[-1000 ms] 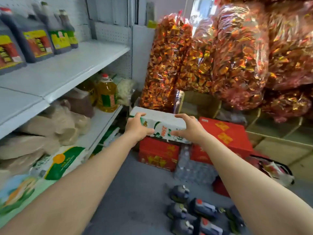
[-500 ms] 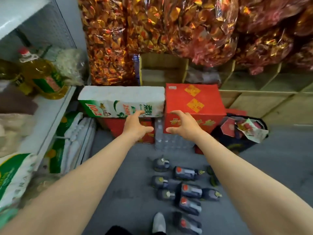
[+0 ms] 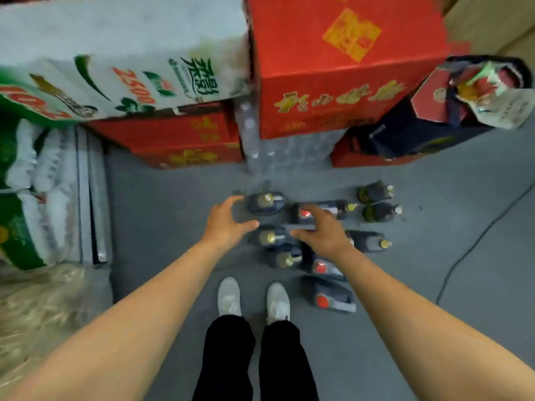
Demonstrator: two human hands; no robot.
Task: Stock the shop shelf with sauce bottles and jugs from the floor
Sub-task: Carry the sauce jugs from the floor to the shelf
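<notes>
Several dark sauce bottles with gold caps and dark jugs with red caps stand in a cluster on the grey floor in front of my feet. My left hand (image 3: 228, 224) hovers with spread fingers just left of two gold-capped bottles (image 3: 265, 202) (image 3: 267, 237), holding nothing. My right hand (image 3: 321, 230) lies over a red-capped jug (image 3: 302, 215), fingers arched across its top and thumb beside its handle; no firm grip shows. Two more red-capped jugs (image 3: 321, 267) (image 3: 327, 298) stand nearer me. More bottles (image 3: 376, 193) stand at the right.
A white-and-green carton (image 3: 115, 68) rests on red cartons (image 3: 179, 134) beside a taller red carton (image 3: 347, 68). A wrapped pack of water bottles (image 3: 260, 146) stands between them. A dark bag (image 3: 419, 125) is at right, a thin cable (image 3: 477, 241) crosses the floor, and bagged goods (image 3: 29, 183) fill the left.
My view has dropped from the cartons to the floor. Both hands have left the white-and-green carton and come down to the bottles and jugs.
</notes>
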